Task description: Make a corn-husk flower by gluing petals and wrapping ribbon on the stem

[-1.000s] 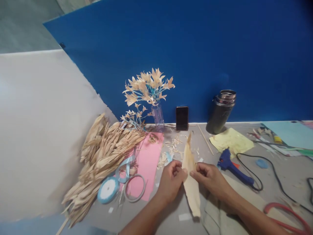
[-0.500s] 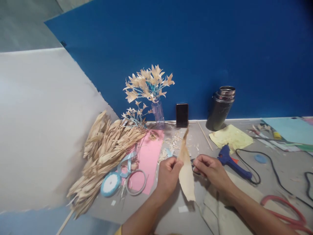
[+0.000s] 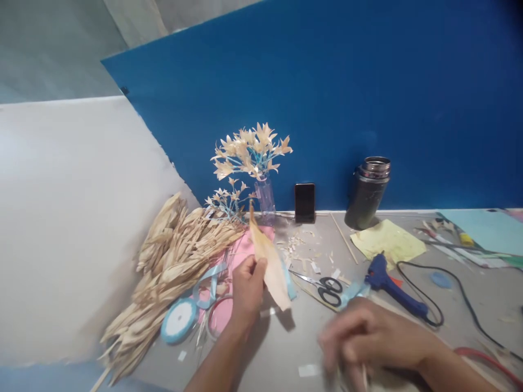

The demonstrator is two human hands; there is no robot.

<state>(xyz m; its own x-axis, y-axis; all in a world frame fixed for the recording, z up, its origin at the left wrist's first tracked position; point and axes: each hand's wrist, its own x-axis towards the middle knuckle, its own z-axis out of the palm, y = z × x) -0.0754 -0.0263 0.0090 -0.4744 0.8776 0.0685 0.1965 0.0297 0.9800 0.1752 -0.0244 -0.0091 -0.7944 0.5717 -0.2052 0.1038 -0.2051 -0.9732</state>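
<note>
A pale dried corn husk [image 3: 274, 272] is pinched in my left hand [image 3: 250, 291], between thumb and fingers. Its darker, narrow tip points up toward the flower vase. Behind its right edge shows a bit of light blue ribbon [image 3: 291, 288]. My right hand [image 3: 368, 337] is low at the front right, smeared by motion, with its fingers bent downward; what it may touch is unclear. Between the hands and farther back, black-handled scissors [image 3: 330, 289] lie on the table. A blue glue gun [image 3: 394, 286] rests beyond my right hand.
On the left lie a heap of dried husks [image 3: 171, 272], a ribbon spool [image 3: 178, 321] and a tape ring [image 3: 220, 316]. Husk flowers [image 3: 253, 147] stand in a clear vase [image 3: 265, 198]. A phone [image 3: 304, 202], a dark flask [image 3: 366, 193] and yellow paper [image 3: 388, 239] are at the back.
My left hand has carried the husk to the left. My right hand has come away from it, down toward the front right. The scissors now show on the table.
</note>
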